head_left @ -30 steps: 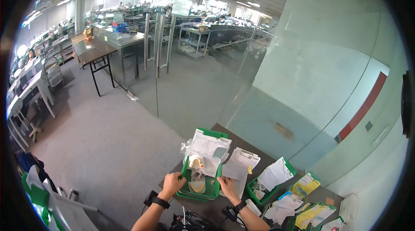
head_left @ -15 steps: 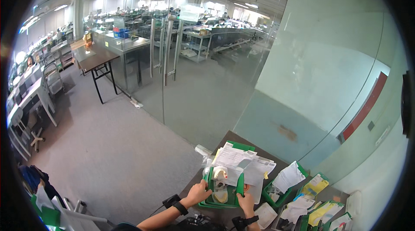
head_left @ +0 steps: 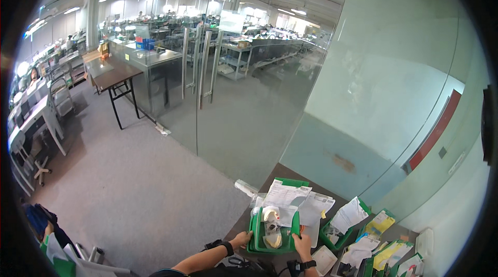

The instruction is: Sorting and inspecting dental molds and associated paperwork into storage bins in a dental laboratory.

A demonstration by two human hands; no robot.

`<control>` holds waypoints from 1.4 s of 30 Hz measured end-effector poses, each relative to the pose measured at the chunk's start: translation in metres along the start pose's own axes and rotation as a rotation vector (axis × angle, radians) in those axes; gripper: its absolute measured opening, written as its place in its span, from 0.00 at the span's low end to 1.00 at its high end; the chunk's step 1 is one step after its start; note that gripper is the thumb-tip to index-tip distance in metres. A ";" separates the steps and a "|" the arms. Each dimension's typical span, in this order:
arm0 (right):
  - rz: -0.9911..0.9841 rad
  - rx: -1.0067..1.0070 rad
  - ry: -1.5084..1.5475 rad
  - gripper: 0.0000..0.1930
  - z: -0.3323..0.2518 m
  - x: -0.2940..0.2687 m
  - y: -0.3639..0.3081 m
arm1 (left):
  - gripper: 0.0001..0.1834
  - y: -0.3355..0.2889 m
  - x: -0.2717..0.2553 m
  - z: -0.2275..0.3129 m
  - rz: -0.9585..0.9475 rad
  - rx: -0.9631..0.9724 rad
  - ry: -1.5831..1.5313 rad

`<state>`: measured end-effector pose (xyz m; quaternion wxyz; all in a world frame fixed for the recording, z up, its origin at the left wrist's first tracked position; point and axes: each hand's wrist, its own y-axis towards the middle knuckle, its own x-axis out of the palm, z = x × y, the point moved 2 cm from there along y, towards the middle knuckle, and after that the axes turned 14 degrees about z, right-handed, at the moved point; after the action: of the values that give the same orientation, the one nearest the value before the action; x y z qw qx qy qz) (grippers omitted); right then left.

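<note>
A green tray sits at the near left of a dark table, between my two hands. My left hand is closed on its left edge. On the opposite side, my right hand grips the right edge, thumb uppermost. Inside the tray lie a cream-and-white dental cast and, nearer to me, a second yellowish cast that seems to be in a clear bag. Printed paper sheets cover the far end, over another green tray behind.
Right of my hands stand several green trays, one holding papers and small parts. A pale flat lid or box lies beside my right wrist. Beyond the dark table rises a glass partition with metal door handles. Someone's dark sleeve shows at lower left.
The tray with its casts has shifted slightly right and toward me. My left hand has moved lower along its outer left side; my right hand stays at the right edge. The view tilted slightly.
</note>
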<state>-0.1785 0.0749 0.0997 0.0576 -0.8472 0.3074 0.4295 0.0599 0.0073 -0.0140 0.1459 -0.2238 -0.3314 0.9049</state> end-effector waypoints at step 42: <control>-0.282 -0.135 0.274 0.15 -0.138 0.059 -0.021 | 0.02 -0.054 -0.149 -0.106 -0.302 -0.215 -0.771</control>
<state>-0.0449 0.0143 0.1370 0.0180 -0.9342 0.1613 0.3177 0.2473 0.0423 -0.0038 0.1179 0.1681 -0.4833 0.8510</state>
